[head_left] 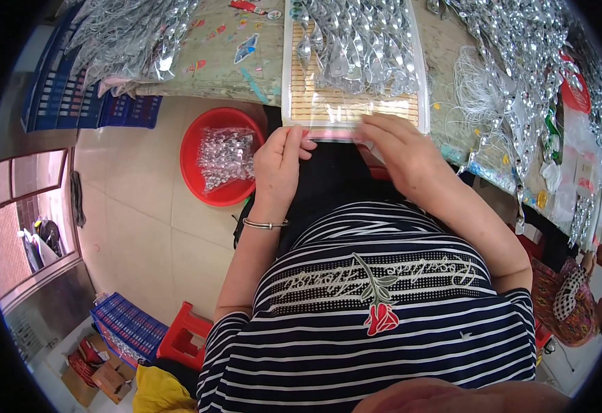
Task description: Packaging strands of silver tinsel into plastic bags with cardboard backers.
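Observation:
A clear plastic bag point(335, 122) lies over a tan slatted mat with a white border point(294, 103) at the table's near edge. Silver twisted hanging ornaments point(359, 51) lie in rows on the mat, seemingly inside the bag. My left hand point(278, 164) is closed in a pinch on the bag's near left edge; a metal bangle point(265, 224) circles that wrist. Across the near right edge rests my right hand point(407, 155), its fingers stretched out flat over the plastic. Its thumb is mostly hidden below.
Beside my left hand, a red basin point(189, 162) on the floor holds a bagged bundle of silver ornaments point(224, 158). More ornaments fill a blue crate point(60, 103) at far left and heap up on the right point(514, 41), near white string point(476, 79). A red stool point(183, 337) stands behind left.

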Motion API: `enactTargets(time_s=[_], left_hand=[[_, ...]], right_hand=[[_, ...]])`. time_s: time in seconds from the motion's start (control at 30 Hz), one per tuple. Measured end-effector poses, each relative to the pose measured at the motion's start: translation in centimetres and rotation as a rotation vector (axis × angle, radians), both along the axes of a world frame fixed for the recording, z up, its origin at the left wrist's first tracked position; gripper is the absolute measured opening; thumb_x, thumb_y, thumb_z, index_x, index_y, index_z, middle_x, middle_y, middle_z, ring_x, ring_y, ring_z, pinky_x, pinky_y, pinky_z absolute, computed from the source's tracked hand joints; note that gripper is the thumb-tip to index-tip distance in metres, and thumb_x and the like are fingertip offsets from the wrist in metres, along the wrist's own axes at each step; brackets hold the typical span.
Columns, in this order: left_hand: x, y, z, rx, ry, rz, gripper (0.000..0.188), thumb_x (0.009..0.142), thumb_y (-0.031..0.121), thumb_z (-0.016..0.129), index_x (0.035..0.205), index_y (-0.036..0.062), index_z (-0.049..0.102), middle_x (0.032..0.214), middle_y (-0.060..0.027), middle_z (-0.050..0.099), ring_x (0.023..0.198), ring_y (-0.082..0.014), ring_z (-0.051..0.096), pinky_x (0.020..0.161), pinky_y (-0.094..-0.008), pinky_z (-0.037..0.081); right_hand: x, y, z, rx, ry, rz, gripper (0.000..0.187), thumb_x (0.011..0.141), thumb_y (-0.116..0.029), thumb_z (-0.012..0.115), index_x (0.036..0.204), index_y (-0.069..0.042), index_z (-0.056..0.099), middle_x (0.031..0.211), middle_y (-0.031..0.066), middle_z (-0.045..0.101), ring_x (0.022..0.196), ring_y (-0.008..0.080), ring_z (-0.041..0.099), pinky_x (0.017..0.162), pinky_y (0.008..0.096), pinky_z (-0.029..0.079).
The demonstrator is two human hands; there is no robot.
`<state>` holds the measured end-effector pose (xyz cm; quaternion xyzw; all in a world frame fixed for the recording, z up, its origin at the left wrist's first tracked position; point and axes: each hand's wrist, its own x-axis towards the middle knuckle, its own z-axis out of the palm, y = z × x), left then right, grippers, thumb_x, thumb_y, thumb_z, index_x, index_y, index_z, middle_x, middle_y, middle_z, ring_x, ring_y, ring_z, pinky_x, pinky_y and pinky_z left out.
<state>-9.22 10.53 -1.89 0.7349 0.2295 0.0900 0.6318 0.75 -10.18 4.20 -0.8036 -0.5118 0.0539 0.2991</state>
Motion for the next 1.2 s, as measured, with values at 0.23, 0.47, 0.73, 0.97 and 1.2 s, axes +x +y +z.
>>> enactTargets(time_s=[0.23, 0.47, 0.73, 0.97, 1.2], left_hand=[[0.1, 0.2, -0.3, 0.035, 0.003, -0.005, 0.028, 0.100, 0.022, 0.050, 0.096, -0.0024, 0.064, 0.077, -0.0066, 0.067, 0.065, -0.0105, 0.061, 0.064, -0.0238, 0.049], [0.2, 0.1, -0.3, 0.046, 0.000, -0.011, 0.028, 0.100, 0.021, 0.050, 0.096, -0.0020, 0.065, 0.077, -0.0066, 0.067, 0.065, -0.0108, 0.061, 0.064, -0.0242, 0.049], [0.1, 0.6, -0.6, 0.042, 0.021, 0.029, 0.027, 0.099, 0.021, 0.051, 0.096, -0.0018, 0.064, 0.077, -0.0067, 0.067, 0.066, -0.0112, 0.062, 0.063, -0.0246, 0.049], [-0.2, -0.7, -0.8, -0.096, 0.064, 0.079, 0.024, 0.096, 0.025, 0.059, 0.094, 0.0011, 0.064, 0.079, -0.0048, 0.068, 0.065, -0.0080, 0.061, 0.058, -0.0210, 0.046], [0.3, -1.5, -1.4, -0.230, 0.093, -0.004, 0.024, 0.096, 0.024, 0.059, 0.095, 0.0014, 0.066, 0.081, -0.0067, 0.070, 0.066, -0.0087, 0.063, 0.057, -0.0190, 0.045]], right_hand=[[0.8, -2.4, -0.8, -0.262, -0.114, -0.080, 0.053, 0.073, 0.008, 0.052, 0.126, 0.005, 0.050, 0.130, 0.0201, 0.052, 0.124, 0.0365, 0.048, 0.102, 0.0414, 0.043], [0.6, -0.8, -2.6, -0.282, -0.262, -0.030, 0.055, 0.076, 0.002, 0.055, 0.131, 0.004, 0.046, 0.136, 0.0197, 0.047, 0.127, 0.0353, 0.045, 0.105, 0.0394, 0.040], [0.3, 0.8, -2.5, -0.258, -0.228, -0.036, 0.056, 0.076, -0.002, 0.060, 0.131, 0.003, 0.047, 0.132, 0.0186, 0.048, 0.124, 0.0371, 0.046, 0.105, 0.0426, 0.038], [0.5, 0.5, -2.9, -0.196, -0.236, -0.033, 0.056, 0.072, 0.003, 0.060, 0.127, 0.003, 0.047, 0.129, 0.0169, 0.049, 0.122, 0.0338, 0.046, 0.104, 0.0412, 0.037], [0.5, 2.8, -3.3, -0.135, -0.195, -0.031, 0.052, 0.076, 0.001, 0.060, 0.127, 0.003, 0.048, 0.129, 0.0190, 0.050, 0.118, 0.0363, 0.049, 0.101, 0.0423, 0.041]])
